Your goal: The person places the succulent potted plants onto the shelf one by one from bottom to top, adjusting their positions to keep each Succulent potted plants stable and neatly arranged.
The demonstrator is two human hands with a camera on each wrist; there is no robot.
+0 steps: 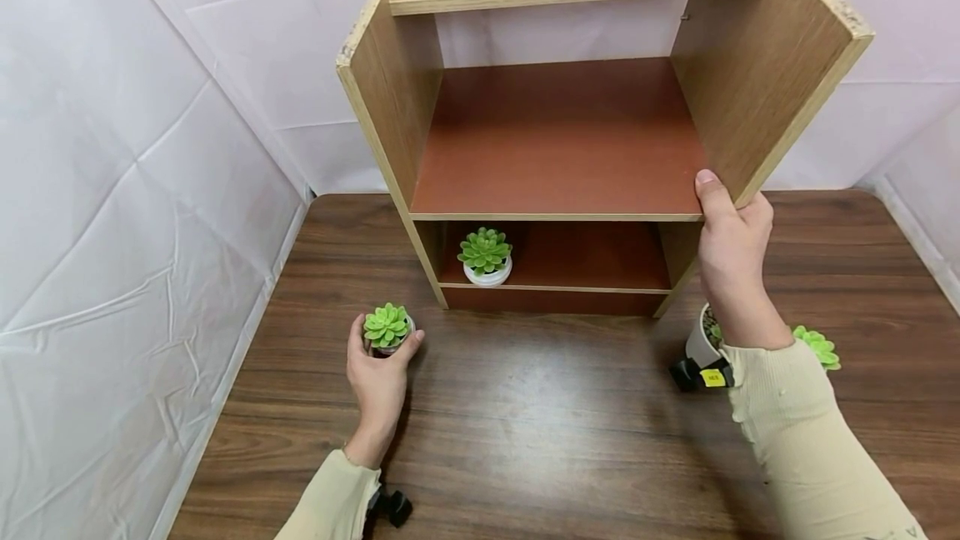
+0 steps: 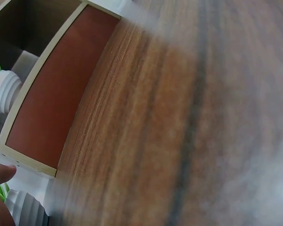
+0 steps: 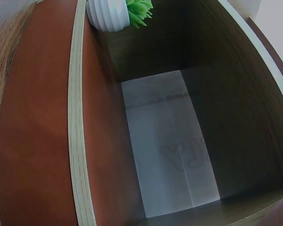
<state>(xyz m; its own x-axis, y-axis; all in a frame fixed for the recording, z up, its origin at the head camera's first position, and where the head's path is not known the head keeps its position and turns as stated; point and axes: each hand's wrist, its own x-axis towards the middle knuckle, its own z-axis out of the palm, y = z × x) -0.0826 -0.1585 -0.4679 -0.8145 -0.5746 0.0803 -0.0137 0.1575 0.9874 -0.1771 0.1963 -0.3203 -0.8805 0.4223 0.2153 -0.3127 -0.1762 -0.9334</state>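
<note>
My left hand (image 1: 378, 386) holds a small potted succulent (image 1: 387, 327) at the table's left, fingers and thumb around its pot. In the left wrist view, its ribbed white pot (image 2: 26, 209) shows beside the thumb. My right hand (image 1: 735, 252) grips the right side panel of a wooden shelf unit (image 1: 772, 98), with the thumb on the middle shelf (image 1: 555, 144). A second succulent in a white pot (image 1: 486, 261) stands at the left end of the lower compartment, and the right wrist view also shows its ribbed pot (image 3: 108, 16).
A white pot (image 1: 701, 346) and green leaves (image 1: 817, 347) show on either side of my right forearm, which hides what lies between. The wooden table (image 1: 525, 423) stretches in front of the unit. White sheeting (image 1: 90, 190) hangs at the left and behind.
</note>
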